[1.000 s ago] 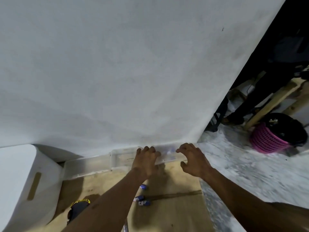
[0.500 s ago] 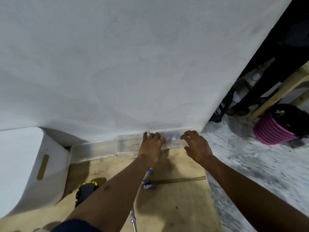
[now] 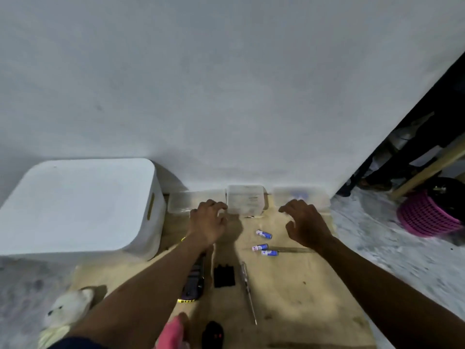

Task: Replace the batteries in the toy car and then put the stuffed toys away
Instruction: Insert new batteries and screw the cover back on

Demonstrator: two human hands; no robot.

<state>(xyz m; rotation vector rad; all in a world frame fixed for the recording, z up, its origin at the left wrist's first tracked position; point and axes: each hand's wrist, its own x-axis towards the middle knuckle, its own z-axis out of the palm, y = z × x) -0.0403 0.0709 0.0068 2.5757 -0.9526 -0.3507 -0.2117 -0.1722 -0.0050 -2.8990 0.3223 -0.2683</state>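
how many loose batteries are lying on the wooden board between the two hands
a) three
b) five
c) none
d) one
a: three blue-and-white batteries lie loose on the wooden board. One sits alone nearer the wall and two lie close together nearer the camera, all between the left hand and the right hand.

3 containers (image 3: 245, 199) stand in a row against the wall (image 3: 226, 96), along the far edge of a board (image 3: 289, 285), with a box (image 3: 75, 205) to their left. 3 batteries (image 3: 263, 234) lie on the board in front of them, between the left hand (image 3: 207, 222) and the right hand (image 3: 305, 226). Nearer, a cover (image 3: 224, 275) lies between a toy car (image 3: 195, 280) on its left and a screwdriver (image 3: 247, 290) on its right. A stuffed toy (image 3: 68, 308) lies at the board's near left corner, and a basket (image 3: 425, 215) stands far to the right.
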